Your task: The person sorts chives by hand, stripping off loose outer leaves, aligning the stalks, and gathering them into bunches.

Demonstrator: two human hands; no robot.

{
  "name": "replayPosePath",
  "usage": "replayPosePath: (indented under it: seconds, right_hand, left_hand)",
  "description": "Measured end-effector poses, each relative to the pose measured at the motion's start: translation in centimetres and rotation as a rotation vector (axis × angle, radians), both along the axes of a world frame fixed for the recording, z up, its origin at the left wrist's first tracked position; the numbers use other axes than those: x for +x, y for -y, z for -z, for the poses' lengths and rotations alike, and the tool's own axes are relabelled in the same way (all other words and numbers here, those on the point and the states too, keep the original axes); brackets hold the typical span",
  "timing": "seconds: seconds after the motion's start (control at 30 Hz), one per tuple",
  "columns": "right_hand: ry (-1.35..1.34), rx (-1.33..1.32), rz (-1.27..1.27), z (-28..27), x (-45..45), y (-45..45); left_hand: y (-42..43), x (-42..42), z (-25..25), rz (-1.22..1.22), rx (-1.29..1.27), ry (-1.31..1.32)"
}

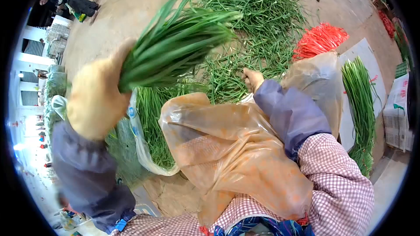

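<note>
My left hand, blurred by motion, is closed round a thick bunch of long green stalks, raised at the upper left. The leafy ends fan out to the right and upward. Lower and farther right, my right hand has its fingers curled in above loose green scraps on the floor; whatever it may hold is too small to make out. A plastic apron covers my lap. Beside it on the left, more green stalks lie in an open clear plastic bag.
A large heap of green stalks lies ahead. Red strips are piled right of it. Farther right are a tidy green bundle on a white board and a white crate. Another person is at the far upper left.
</note>
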State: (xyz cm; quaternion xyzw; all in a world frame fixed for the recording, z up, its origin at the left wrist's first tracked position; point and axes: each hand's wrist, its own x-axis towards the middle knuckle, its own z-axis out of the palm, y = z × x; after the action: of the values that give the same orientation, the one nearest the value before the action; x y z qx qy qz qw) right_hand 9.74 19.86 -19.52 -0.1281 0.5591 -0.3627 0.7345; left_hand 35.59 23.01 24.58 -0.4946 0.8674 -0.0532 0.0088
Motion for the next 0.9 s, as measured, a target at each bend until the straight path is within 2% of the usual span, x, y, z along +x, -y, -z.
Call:
replayPosePath:
  seconds: [0.03,0.1,0.2,0.27,0.3,0.33,0.37,0.43,0.53,0.63,0.67,0.8,0.83,0.87,0.9]
  right_hand:
    - [0.196,0.1,-0.083,1.8,0.0,-0.3]
    - [0.344,0.083,-0.22,-4.1,4.0,-3.0]
    - [0.748,0.174,-0.235,-5.1,9.9,-5.1]
    - [0.896,0.168,-0.218,-6.2,11.9,-5.4]
    - [0.944,0.153,-0.215,-6.8,12.4,-5.4]
    - [0.988,0.133,-0.21,-7.5,13.0,-5.4]
    - [1.013,0.108,-0.212,-8.2,13.4,-5.1]
    - [1.043,0.087,-0.212,-8.9,13.9,-5.2]
    - [1.045,0.04,-0.212,-9.5,13.2,-5.1]
    - [1.016,-0.001,-0.202,-9.7,11.2,-4.4]
    - [1.01,-0.015,-0.2,-9.9,10.4,-4.2]
    - [1.011,-0.056,-0.2,-10.7,8.5,-4.0]
    - [1.011,-0.065,-0.199,-10.9,8.1,-4.2]
    - [1.017,-0.074,-0.196,-11.2,7.7,-4.3]
    - [1.022,-0.078,-0.197,-11.5,7.6,-4.8]
  left_hand:
    - [-1.3,0.2,0.6,-0.028,-0.074,0.073]
    - [-4.4,0.7,4.0,-0.088,-0.111,0.096]
    - [-11.1,2.6,9.8,-0.132,-0.001,0.185]
    - [-15.7,3.5,12.9,-0.193,0.202,0.044]
    - [-18.6,3.9,15.6,-0.301,0.205,0.159]
    - [-20.4,3.9,17.3,-0.206,0.1,0.026]
    - [-22.2,3.6,17.9,-0.298,0.202,0.007]
    - [-23.5,2.3,18.1,-0.29,0.206,-0.074]
    - [-24.9,1.9,18.8,-0.293,0.217,-0.058]
    - [-25.4,2.9,19.0,-0.214,0.364,-0.24]
    - [-25.6,2.9,18.3,-0.266,0.522,-0.247]
    - [-22.5,5.4,13.9,-0.263,1.099,-0.708]
    - [-21.7,6.9,12.5,-0.346,1.216,-0.864]
    - [-20.2,7.9,10.3,-0.502,1.213,-0.899]
    - [-19.0,9.2,9.6,-0.387,0.943,-0.881]
